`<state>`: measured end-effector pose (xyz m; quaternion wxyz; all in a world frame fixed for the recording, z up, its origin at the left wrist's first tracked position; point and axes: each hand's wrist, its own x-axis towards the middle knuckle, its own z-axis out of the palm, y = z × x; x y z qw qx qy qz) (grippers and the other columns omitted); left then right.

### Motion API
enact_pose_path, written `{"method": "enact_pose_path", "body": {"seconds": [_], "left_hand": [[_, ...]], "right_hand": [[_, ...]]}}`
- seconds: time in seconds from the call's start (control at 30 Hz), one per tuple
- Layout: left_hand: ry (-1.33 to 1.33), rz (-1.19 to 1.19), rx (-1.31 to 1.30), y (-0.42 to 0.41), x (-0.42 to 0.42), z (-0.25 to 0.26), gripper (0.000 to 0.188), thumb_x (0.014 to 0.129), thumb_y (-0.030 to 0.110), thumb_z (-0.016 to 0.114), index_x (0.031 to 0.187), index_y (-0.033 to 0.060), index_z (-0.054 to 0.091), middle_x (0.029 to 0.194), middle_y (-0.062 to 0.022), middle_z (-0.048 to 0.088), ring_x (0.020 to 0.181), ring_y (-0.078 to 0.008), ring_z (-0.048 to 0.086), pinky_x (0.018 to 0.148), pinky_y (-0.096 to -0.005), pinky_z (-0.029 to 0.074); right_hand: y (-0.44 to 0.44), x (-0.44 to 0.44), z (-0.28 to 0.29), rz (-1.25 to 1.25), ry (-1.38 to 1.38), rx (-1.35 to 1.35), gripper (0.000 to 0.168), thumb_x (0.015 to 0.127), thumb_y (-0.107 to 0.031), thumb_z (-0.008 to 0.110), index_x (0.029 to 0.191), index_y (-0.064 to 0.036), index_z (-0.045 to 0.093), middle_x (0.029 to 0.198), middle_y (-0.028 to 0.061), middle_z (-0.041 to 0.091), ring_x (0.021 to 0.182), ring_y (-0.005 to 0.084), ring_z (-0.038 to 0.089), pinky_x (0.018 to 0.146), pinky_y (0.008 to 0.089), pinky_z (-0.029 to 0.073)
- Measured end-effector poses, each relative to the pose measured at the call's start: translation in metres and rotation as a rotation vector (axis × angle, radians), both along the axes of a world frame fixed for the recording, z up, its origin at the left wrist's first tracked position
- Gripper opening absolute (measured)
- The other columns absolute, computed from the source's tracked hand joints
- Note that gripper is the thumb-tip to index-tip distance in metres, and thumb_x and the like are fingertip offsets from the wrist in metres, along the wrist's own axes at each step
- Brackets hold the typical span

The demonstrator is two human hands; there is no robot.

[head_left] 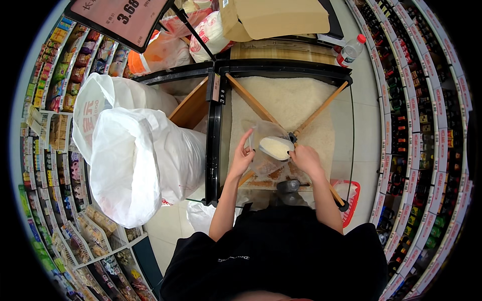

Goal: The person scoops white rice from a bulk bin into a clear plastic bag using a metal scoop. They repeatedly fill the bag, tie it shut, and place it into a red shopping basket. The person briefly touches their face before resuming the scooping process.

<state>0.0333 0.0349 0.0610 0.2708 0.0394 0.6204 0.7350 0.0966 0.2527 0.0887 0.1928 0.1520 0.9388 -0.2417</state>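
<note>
My left hand (243, 156) pinches the rim of a clear plastic bag (260, 165) between thumb and fingers, with the index finger stretched out. My right hand (305, 160) grips a scoop (274, 139) heaped with white rice grains (279, 149). The scoop's mouth points left, at the bag's opening. Where the bag and scoop overlap, I cannot tell how deep the scoop is inside. Both hands are over a glass-sided bin (220, 146) with a black frame. A broad bed of pale rice (282, 94) lies in it, and wooden strips (254, 98) cross above.
Two large white woven sacks (180, 161) (139, 92) stand at the left, mouths gaping. Behind the bin are a cardboard box (282, 19), plastic bags and a red-capped bottle (351, 50). A price sign (120, 20) leans in at upper left. Stocked shelves line both sides. A red basket (352, 203) stands right.
</note>
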Motion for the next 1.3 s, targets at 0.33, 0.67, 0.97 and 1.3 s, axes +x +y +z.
{"method": "enact_pose_path", "body": {"seconds": [0.33, 0.67, 0.97, 1.3], "left_hand": [[-0.026, 0.001, -0.004, 0.001, -0.008, 0.004, 0.072, 0.073, -0.011, 0.041, 0.141, 0.0094, 0.030, 0.128, 0.0002, 0.041, 0.061, -0.0016, 0.040, 0.052, -0.0160, 0.034], [-0.045, 0.054, 0.015, -0.001, -0.018, -0.004, 0.072, 0.073, -0.012, 0.040, 0.141, 0.0091, 0.030, 0.145, 0.0001, 0.031, 0.064, -0.0025, 0.040, 0.052, -0.0158, 0.035], [-0.106, 0.069, 0.035, -0.005, -0.017, -0.009, 0.072, 0.073, -0.013, 0.039, 0.141, 0.0095, 0.031, 0.139, 0.0013, 0.037, 0.064, -0.0027, 0.040, 0.052, -0.0168, 0.035], [-0.148, 0.049, 0.088, -0.002, -0.012, -0.010, 0.072, 0.073, -0.013, 0.039, 0.141, 0.0096, 0.031, 0.141, 0.0015, 0.033, 0.070, -0.0027, 0.041, 0.055, -0.0163, 0.036]], "right_hand": [[0.001, -0.019, 0.004, 0.051, -0.042, 0.008, 0.026, 0.082, -0.022, 0.061, 0.080, 0.004, 0.064, 0.079, 0.0236, 0.064, 0.079, 0.0395, 0.062, 0.070, 0.0446, 0.050], [0.049, -0.044, 0.015, 0.004, 0.217, 0.041, 0.023, 0.078, -0.025, 0.062, 0.078, -0.003, 0.066, 0.068, 0.0168, 0.063, 0.068, 0.0331, 0.063, 0.062, 0.0415, 0.049], [0.095, -0.112, -0.031, -0.210, 0.340, 0.238, 0.021, 0.079, -0.024, 0.061, 0.078, -0.003, 0.063, 0.072, 0.0181, 0.063, 0.069, 0.0365, 0.062, 0.061, 0.0430, 0.049], [0.078, -0.191, -0.134, -0.172, 0.195, 0.331, 0.028, 0.081, -0.030, 0.059, 0.083, -0.002, 0.066, 0.081, 0.0186, 0.066, 0.078, 0.0347, 0.064, 0.069, 0.0430, 0.051]]}}
